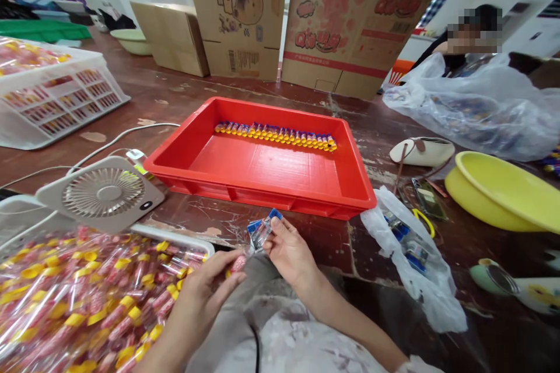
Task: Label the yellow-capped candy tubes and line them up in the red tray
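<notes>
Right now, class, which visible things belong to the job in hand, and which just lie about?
Likely job things:
pink tube in left hand
blue-edged clear wrapper in right hand
yellow-capped pink tubes
red tray

Apparently lying about:
portable fan
white pouch

The tray (262,195) is plain bright red; the row of wrapped tubes (280,134) in it shows blue-purple above yellow ends. The loose tubes (118,297) are pink with yellow caps, and the held tube (238,264) is pink with a touch of yellow. The sachets (261,232) are clear with bright blue ends. The counter (164,93) is dark reddish brown, patched with pale scuffs. The fan (109,192) is greyish beige, the large basin (516,192) yellow, the right-hand cardboard box (350,17) tan with red print.
</notes>
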A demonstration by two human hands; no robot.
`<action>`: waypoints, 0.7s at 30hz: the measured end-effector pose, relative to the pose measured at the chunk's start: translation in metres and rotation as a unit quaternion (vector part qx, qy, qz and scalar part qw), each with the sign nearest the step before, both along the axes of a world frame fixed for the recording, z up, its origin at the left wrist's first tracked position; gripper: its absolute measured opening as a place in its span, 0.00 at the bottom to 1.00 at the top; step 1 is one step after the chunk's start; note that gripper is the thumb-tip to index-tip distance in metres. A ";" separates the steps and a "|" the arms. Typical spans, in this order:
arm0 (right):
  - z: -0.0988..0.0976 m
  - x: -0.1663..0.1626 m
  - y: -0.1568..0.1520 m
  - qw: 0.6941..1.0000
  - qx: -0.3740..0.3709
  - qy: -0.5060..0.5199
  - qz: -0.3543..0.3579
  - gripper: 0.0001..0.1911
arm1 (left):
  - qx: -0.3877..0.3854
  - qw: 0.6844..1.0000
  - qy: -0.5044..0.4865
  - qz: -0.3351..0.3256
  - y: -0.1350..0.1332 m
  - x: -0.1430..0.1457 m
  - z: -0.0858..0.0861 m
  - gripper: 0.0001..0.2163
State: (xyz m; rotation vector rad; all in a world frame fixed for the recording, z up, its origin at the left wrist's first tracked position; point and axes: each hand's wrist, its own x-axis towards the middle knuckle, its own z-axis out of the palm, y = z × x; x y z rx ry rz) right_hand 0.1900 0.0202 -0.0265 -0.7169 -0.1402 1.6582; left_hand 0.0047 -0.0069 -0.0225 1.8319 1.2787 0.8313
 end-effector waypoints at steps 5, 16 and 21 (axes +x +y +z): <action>0.004 0.001 -0.004 1.000 -0.001 -0.002 0.011 0.16 | -0.033 0.999 -0.012 -0.003 0.003 0.012 -0.006 0.13; -0.005 -0.008 -0.011 0.965 0.143 -0.216 0.041 0.14 | -0.139 0.975 -0.171 0.031 0.004 0.021 -0.005 0.15; -0.007 -0.010 -0.015 0.953 0.167 -0.242 0.077 0.15 | -0.120 0.966 -0.220 0.063 0.008 0.028 0.002 0.13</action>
